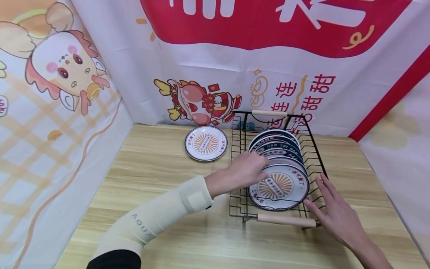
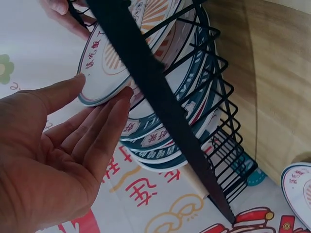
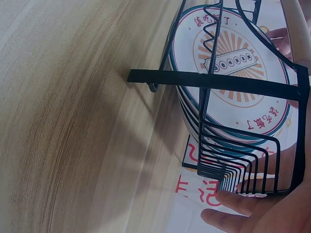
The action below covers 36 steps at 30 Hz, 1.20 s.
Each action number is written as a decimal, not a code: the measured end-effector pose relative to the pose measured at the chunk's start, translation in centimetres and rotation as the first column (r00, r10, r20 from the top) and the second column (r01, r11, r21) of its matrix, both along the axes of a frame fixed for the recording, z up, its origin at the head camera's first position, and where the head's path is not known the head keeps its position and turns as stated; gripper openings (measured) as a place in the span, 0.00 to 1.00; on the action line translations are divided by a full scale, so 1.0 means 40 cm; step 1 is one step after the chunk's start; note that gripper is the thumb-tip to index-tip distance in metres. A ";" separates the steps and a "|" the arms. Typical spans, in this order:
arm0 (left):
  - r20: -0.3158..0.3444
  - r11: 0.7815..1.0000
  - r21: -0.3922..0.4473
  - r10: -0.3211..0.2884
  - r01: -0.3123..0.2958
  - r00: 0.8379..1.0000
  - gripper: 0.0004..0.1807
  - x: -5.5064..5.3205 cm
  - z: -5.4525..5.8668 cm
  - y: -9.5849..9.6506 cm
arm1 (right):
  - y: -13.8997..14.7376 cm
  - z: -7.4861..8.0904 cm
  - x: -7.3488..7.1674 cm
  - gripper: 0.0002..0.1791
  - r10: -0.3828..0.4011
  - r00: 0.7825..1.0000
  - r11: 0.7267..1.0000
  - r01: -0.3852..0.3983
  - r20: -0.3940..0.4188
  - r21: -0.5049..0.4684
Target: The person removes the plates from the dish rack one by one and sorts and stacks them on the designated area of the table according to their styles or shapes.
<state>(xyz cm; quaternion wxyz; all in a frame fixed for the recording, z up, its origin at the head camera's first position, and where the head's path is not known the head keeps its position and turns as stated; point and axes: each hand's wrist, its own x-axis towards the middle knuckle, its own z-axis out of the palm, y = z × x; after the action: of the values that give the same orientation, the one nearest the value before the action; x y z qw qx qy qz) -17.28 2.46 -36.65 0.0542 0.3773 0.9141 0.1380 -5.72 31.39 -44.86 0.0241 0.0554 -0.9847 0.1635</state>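
Observation:
Several round patterned plates stand in a row in a black wire dish rack (image 1: 285, 220) with wooden handles. The front plate (image 1: 288, 184), white with an orange sunburst, leans nearest the person. My left hand (image 1: 246, 170) pinches its edge; in the left wrist view the thumb lies on the front face and the fingers behind it. On the rack's right side rests my right hand (image 1: 340, 215), its fingers extended along the wires and the thumb near the front plate's edge. The right wrist view shows those fingers (image 3: 238, 206) outside the wire side.
A matching sunburst plate (image 1: 206, 144) lies flat on the wooden table (image 1: 161, 164), left of the rack. Printed cloth (image 1: 215, 59) hangs behind the table, close to the rack's back handle (image 1: 269, 113). More printed cloth borders both sides.

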 end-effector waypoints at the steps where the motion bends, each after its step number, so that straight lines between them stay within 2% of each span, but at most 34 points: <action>1: 0.009 1.000 0.003 -0.002 0.002 1.000 0.12 -0.001 -0.003 0.003 | 0.000 0.000 0.000 0.50 0.000 1.000 1.000 0.000 0.003 -0.001; 9: 0.065 0.999 0.047 -0.022 0.019 0.998 0.13 -0.007 -0.016 0.016 | -0.003 0.003 0.000 0.49 0.001 1.000 1.000 -0.001 0.005 -0.001; 15: 0.064 1.000 0.023 -0.018 0.017 0.998 0.11 -0.010 -0.025 0.030 | 0.001 0.001 0.001 0.49 0.001 1.000 1.000 -0.001 0.004 -0.002; 22: 0.100 1.000 -0.021 -0.017 0.019 0.995 0.11 -0.011 -0.029 0.041 | 0.003 -0.005 0.001 0.49 0.001 1.000 1.000 -0.002 -0.011 -0.017; 29: 0.123 1.000 -0.004 -0.011 0.012 0.992 0.07 -0.011 -0.028 0.040 | 0.004 -0.007 0.003 0.49 -0.002 1.000 1.000 0.002 -0.006 -0.026; 33: 0.114 1.000 -0.018 -0.001 0.004 0.993 0.06 -0.010 -0.030 0.039 | 0.004 -0.007 0.000 0.48 0.000 1.000 1.000 0.000 -0.010 -0.028; 36: 0.087 0.999 -0.048 -0.016 0.021 0.996 0.06 -0.009 -0.033 0.038 | 0.003 -0.008 0.000 0.48 0.001 1.000 1.000 -0.001 -0.012 -0.026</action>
<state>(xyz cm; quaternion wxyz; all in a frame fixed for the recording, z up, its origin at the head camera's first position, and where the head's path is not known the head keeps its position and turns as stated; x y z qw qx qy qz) -17.65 3.98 -37.97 0.1041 0.3780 0.9106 0.1311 -5.73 31.53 -45.19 0.0307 0.0565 -0.9823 0.1761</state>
